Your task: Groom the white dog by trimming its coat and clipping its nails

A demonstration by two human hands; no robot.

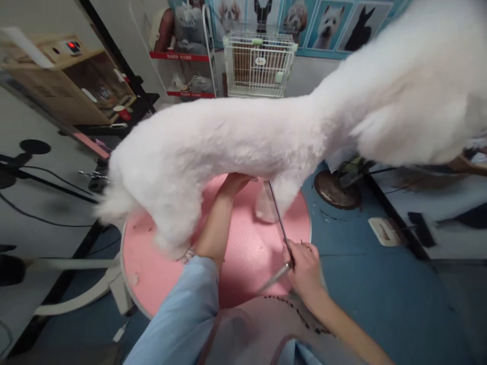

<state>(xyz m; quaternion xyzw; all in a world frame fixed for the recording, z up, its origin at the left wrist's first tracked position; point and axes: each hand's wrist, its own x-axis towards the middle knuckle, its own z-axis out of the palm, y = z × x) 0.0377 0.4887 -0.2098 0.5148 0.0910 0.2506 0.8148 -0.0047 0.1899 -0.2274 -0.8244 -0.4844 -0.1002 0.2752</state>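
A white dog [228, 132] with short-clipped fur stands side-on upon a round pink grooming table [251, 248], its head towards the upper right. My left hand [238, 181] reaches beneath the dog's belly, and its fingers are mostly hidden there. Closed around the handles of long thin scissors [279, 215] is my right hand [305, 266]. The dark blade points up to the dog's chest beside its front leg [283, 195]. A silver bar also sticks out leftwards from this hand; whether it belongs to the scissors, I cannot tell.
A white wire cage [258, 66] and a shelf rack [186, 56] stand behind the dog. To the left are a wooden cabinet [72, 81] and black stand arms [45, 182]. A round metal base [337, 190] rests on the blue floor [353, 284] at right.
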